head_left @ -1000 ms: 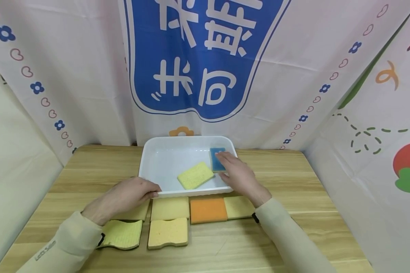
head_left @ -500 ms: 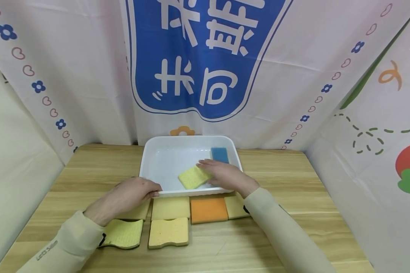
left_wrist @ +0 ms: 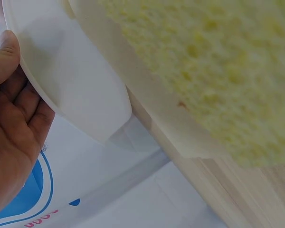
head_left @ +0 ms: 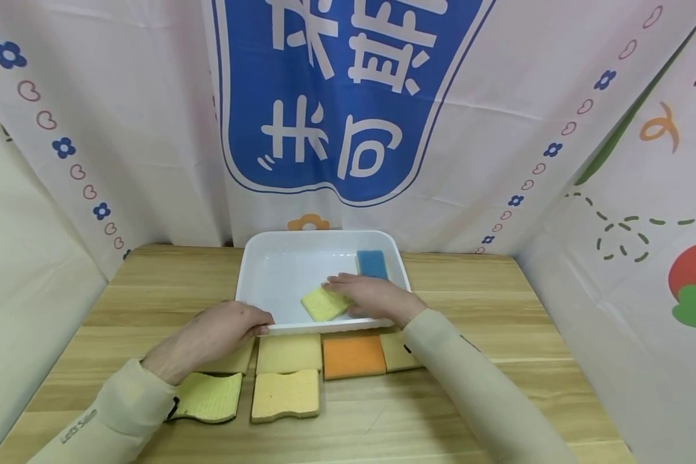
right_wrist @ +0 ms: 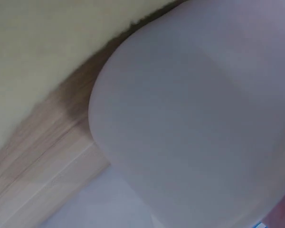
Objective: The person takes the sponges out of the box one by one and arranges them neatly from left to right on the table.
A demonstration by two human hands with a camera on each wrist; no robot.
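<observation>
My left hand (head_left: 223,325) grips the near left rim of a white tray (head_left: 278,274); in the left wrist view the thumb (left_wrist: 7,52) lies over the rim with the fingers below. Inside the tray are a yellow sponge (head_left: 320,304) and a blue sponge (head_left: 372,263). Over the right part of the yellow sponge lies my right hand (head_left: 374,298), fingers stretched toward the left and covering it. Whether the hand presses on the sponge is hidden. The right wrist view shows mostly the tray's outer wall (right_wrist: 190,118).
Along the tray's near side lie a pale yellow sponge (head_left: 289,353), an orange sponge (head_left: 354,357) and another yellow one partly under the right sleeve. Nearer are wavy-edged sponges (head_left: 285,396). The wooden table (head_left: 470,290) meets a printed cloth (head_left: 162,129) behind.
My right hand has moved left and slightly nearer, from the blue sponge to over the yellow one. The blue sponge now shows more. The left hand and tray stay in place.
</observation>
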